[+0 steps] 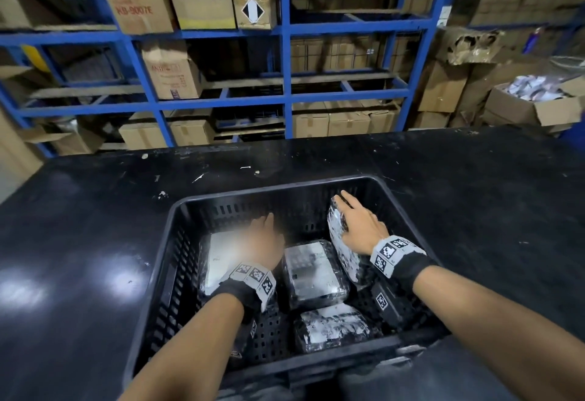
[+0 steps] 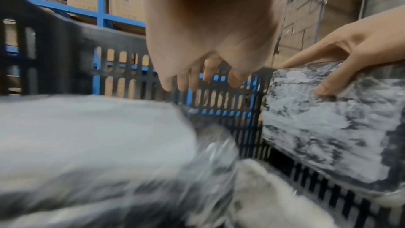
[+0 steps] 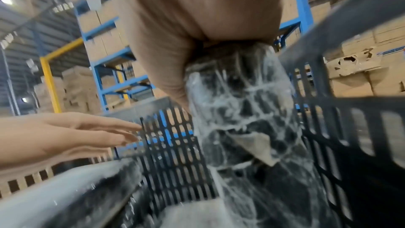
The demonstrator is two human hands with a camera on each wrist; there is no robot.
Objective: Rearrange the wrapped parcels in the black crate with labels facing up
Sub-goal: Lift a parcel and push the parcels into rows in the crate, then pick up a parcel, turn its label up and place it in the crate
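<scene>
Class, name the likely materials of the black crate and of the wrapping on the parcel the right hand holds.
The black slotted crate looks like matte moulded plastic, going by its slotted walls. The tilted parcel under the right hand seems wrapped in glossy clear film: crinkled, with whitish glare.

Dim warehouse light; soft glare patches on the black counter (image 1: 47, 274). Both wrist views are motion-blurred, and the shelving (image 1: 285, 30) bows at the frame edges.
</scene>
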